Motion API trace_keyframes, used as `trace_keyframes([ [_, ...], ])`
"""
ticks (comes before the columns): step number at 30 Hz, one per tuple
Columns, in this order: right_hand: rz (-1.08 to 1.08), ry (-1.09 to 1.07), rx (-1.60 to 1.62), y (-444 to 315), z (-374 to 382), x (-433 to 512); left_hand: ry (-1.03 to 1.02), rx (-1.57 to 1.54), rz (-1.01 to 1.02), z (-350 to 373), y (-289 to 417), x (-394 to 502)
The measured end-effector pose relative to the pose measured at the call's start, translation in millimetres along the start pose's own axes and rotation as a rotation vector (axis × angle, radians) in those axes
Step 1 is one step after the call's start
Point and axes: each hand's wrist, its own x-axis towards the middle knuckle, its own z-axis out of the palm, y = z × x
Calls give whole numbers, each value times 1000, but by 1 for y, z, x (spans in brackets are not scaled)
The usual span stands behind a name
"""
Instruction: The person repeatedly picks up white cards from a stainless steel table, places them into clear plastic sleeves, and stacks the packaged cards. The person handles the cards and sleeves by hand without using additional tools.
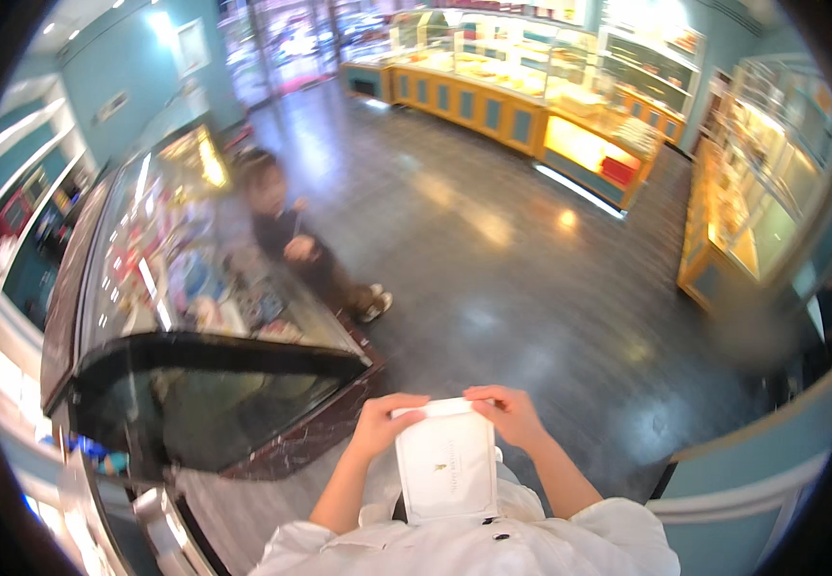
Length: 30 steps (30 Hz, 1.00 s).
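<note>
A white cardboard box with small printed writing and a gold emblem is held up close before my chest. My left hand grips its far left corner, thumb on the near face and fingers along the far edge. On the far right corner, my right hand has the same kind of hold. A narrow folded flap runs along the edge between both hands. The box's underside and any contents are hidden. The white sleeves and front of my jacket lie just behind it.
Left of me stands a glass display case with decorated goods inside. A person in dark clothes is beside it, blurred. Lit wood-framed display counters line the far side, and another glass case stands right. Dark floor lies between.
</note>
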Motion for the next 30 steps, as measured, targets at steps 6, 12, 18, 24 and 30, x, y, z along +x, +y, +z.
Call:
trace_keyframes([
  [6, 70, -148, 157, 1, -2, 8, 20, -131, -79, -8, -10, -14],
  [12, 55, -215, 196, -2, -1, 8, 0, -252, -56, -14, -10, -23],
  [18, 23, -188, 191, -1, 1, 3, -27, -257, -86, -17, -8, -25],
  [24, 65, -123, 191, 1, -2, 2, -26, -259, -128, -8, -8, -18],
  [30, 102, -100, 229, 1, 0, 3, 3, -296, -168, -7, -3, -17],
])
